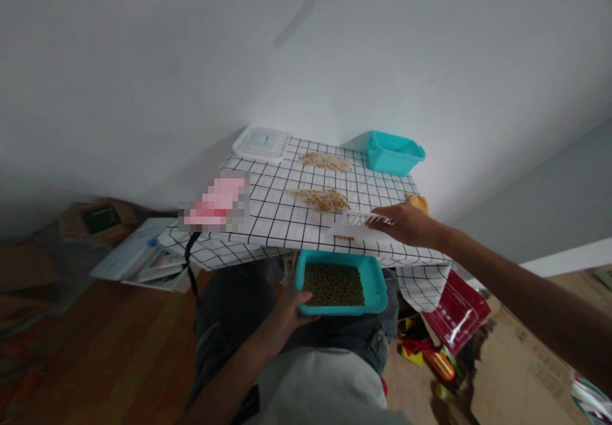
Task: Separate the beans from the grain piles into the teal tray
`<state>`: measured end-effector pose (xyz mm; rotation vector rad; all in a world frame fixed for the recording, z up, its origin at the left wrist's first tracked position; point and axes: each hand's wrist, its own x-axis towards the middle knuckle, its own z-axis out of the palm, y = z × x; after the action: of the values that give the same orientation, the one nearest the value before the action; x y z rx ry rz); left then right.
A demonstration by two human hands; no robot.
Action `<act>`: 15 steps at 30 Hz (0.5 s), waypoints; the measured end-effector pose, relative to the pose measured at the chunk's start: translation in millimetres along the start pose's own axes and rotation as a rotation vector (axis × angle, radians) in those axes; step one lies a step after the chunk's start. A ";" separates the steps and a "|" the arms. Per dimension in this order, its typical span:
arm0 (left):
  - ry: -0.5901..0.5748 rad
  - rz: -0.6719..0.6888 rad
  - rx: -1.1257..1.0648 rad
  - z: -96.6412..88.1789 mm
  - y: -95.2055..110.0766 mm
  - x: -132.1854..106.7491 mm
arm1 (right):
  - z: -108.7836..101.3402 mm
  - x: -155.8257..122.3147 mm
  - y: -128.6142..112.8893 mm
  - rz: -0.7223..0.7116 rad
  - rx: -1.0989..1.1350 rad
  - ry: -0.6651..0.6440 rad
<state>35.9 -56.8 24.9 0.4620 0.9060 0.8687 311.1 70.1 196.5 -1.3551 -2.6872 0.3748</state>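
Note:
My left hand (289,310) is closed on the left rim of a teal plastic bin (375,285) at my lap, just below the table edge. Small green beans (333,283), like mung beans, cover most of its bottom. Over the table's front right, the fingers of my right hand (399,220) are wrapped round a white slotted plastic piece (359,220), whose full shape is blurred. A few orange-brown grains (343,237) show by its lower edge. Just beyond lies a pile of yellow-orange grains (325,200), and farther back a paler pile (326,161).
On the checked tablecloth (272,211), a clear lidded container (262,143) stands back left and a second teal bin (394,153) back right. A blurred pink object (220,199) sits at the left edge. Yellow cloth (417,203) lies right. Boxes (157,256) and a red bag (456,310) flank the table below.

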 end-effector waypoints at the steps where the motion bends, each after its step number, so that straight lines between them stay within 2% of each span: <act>1: -0.004 0.004 -0.005 2.1 1.3 -0.1 | 1.3 -2.4 -5.9 -0.012 0.013 -0.010; 5: -0.013 0.021 -0.031 8.5 5.8 -0.9 | 1.8 -10.0 -27.8 -0.086 0.089 -0.082; 8: -0.008 0.028 -0.044 9.3 6.0 -0.6 | -7.5 -8.5 -28.7 -0.099 0.091 -0.062; 11: -0.014 0.036 -0.054 9.0 5.2 -0.9 | -21.9 4.8 -5.4 -0.006 0.009 0.074; 15: 0.022 0.028 -0.053 13.5 8.8 -7.1 | -32.3 39.7 43.8 0.189 -0.132 0.198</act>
<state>40.9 -57.4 41.8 0.4204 0.8962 0.9231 328.1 132.6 215.4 -1.5965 -2.4694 0.0732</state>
